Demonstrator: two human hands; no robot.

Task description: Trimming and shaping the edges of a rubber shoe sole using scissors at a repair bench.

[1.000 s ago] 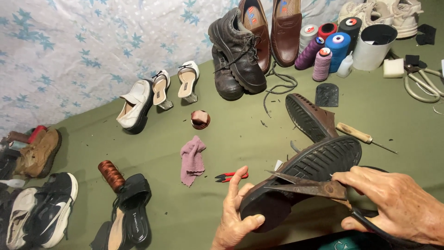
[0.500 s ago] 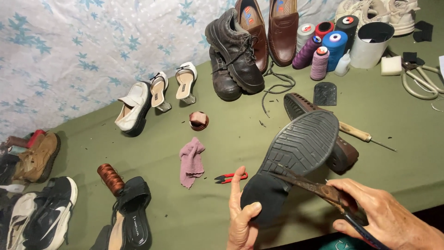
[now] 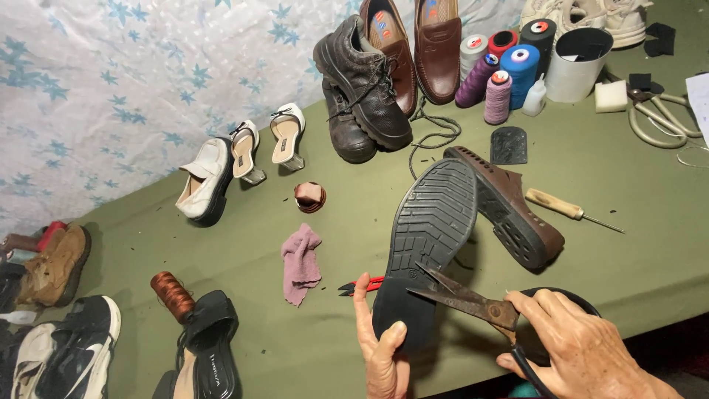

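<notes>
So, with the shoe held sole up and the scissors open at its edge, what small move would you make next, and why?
Probably ease the scissors blades along the sole's rim near the heel. The left hand grips the upturned shoe at its heel, and the right hand holds the open blades against the sole there.

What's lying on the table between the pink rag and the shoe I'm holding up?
In the head view, small red-handled pliers lie between the pink rag and the held shoe, just beside the left hand.
</notes>
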